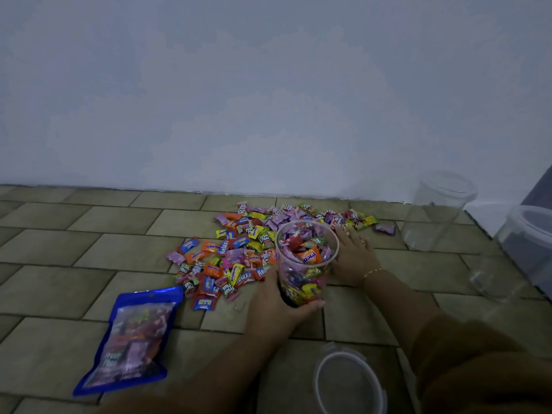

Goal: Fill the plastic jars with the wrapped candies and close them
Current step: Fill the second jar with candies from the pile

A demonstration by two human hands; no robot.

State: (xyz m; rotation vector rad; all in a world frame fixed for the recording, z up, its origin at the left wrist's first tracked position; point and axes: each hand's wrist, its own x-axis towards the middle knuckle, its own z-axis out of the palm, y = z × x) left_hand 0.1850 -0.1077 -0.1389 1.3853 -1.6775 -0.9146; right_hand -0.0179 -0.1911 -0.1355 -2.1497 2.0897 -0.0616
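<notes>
On the tiled floor near the wall stands an open plastic jar (306, 258), filled with wrapped candies nearly to its rim. The left hand (280, 306) wraps its fingers round the jar's lower part, steadying it, while the right hand (354, 253) lies just beside the jar with fingers straight and released, holding nothing that I can see. Filling looks about done for this jar, so closing it seems the step at hand; that calls for picking up the clear lid (348, 380) lying near the person and pressing it squarely onto the rim. Behind and left of the jar spreads a loose pile of candies (233, 252), too many to count. One blue candy bag (131, 339) lies to the left. At the right I count two more clear jars, one by the wall (436, 210) and one at the picture's edge (528, 243), both seemingly empty.
</notes>
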